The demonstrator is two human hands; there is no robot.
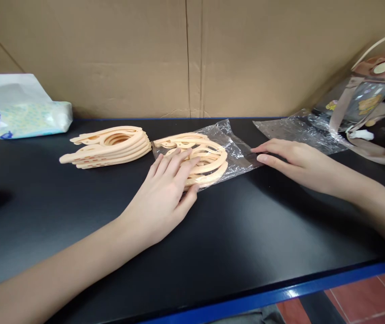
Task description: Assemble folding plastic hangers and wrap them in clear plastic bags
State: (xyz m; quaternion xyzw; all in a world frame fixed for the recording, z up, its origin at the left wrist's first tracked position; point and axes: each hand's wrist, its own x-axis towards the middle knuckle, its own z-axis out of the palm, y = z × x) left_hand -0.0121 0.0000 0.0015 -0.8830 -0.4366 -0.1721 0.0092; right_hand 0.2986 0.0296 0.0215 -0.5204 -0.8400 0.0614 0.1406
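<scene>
A clear plastic bag (235,148) lies on the table with several peach-coloured curved plastic pieces (214,173) inside it. My left hand (167,189) rests on the bagged pieces, fingers stretched out over their left part and hiding some of them. At the bag's right end, my right hand (290,159) pinches the flat edge between thumb and fingers. To the left, close to the bag, sits a neat stack of the same kind of curved plastic pieces (125,146), with a round opening through them.
A second clear plastic bag (290,130) lies flat behind my right hand. Far right is a transparent bottle (368,99) with a strap. A pack of tissues (33,117) stands at the back left. Cardboard (128,58) walls the black table's (239,252) rear edge.
</scene>
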